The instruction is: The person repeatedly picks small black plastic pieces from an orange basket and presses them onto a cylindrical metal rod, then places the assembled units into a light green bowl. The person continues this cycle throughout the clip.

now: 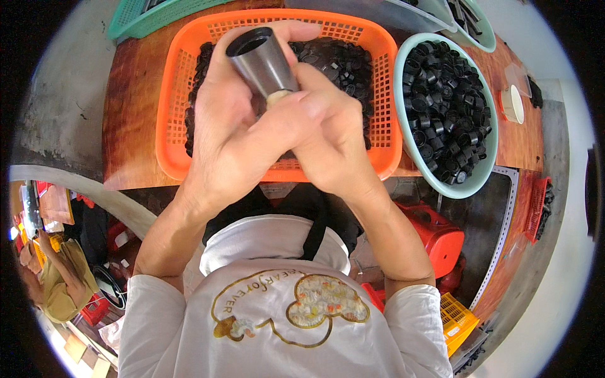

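Above the orange basket (165, 120), both of my hands are brought together around a black tapered tube (268, 60). Its hollow wide end tilts up toward the far left. A small pale beige piece (277, 97) shows at the narrow end, close to my thumbs. My left hand (230, 113) wraps the tube from the left side, its thumb crossing to the right. Closed against it from the right is my right hand (331, 116), slightly blurred, with its fingers partly hidden. Small black parts (337, 63) fill the basket under my hands.
A pale green bowl (400, 94) heaped with black caps (447, 107) stands right of the basket. Farther back are a green basket (135, 19), a clear bin (403, 16) and another bowl (488, 41). A white cup (513, 104) lies at right. A person (63, 271) sits at far left.
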`<state>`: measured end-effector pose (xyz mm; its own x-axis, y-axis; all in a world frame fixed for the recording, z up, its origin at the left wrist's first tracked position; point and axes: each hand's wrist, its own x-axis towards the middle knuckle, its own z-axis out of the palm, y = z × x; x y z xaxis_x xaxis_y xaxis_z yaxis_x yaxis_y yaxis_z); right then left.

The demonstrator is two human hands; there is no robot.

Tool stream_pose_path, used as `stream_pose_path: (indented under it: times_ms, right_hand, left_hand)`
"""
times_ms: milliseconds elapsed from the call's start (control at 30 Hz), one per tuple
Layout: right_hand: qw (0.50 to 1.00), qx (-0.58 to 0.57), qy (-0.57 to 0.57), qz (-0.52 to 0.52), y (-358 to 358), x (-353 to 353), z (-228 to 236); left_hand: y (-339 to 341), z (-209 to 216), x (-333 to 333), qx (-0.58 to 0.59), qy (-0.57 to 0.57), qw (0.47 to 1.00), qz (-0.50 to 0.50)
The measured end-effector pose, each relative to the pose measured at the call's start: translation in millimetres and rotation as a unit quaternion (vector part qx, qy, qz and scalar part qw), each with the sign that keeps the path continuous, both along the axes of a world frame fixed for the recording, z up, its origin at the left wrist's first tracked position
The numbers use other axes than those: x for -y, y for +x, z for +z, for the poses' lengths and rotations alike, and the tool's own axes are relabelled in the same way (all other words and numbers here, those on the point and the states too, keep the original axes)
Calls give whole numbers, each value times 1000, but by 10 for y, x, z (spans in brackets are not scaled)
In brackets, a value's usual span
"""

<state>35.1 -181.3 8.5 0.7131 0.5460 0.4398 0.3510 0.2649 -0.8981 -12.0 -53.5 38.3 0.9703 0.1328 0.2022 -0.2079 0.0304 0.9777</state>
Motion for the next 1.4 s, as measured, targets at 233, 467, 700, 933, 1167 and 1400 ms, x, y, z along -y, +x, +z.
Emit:
stream_pose_path:
  times_ms: [233, 467, 700, 933, 1167, 1400]
  right_hand:
    - [1000, 5, 1, 17, 68, -41, -10]
    - [997, 76, 27, -20, 113, -187, 67]
    - [988, 146, 39, -39, 127, -305, 53]
    - [996, 35, 57, 53, 53, -244, 91]
    - [990, 85, 95, 52, 24, -267, 144]
    - [994, 45, 77, 64, 24, -180, 204]
  left_hand:
    - [138, -62, 5, 97, -20, 991, 86]
    - [121, -88, -214, 143, 9, 990, 10]
    - [154, 105, -148, 175, 40, 983, 41]
    - [-5, 84, 60, 136, 11, 980, 141]
    - [-31, -16, -385, 166, 30, 985, -46]
    - [-25, 79, -181, 172, -63, 980, -71]
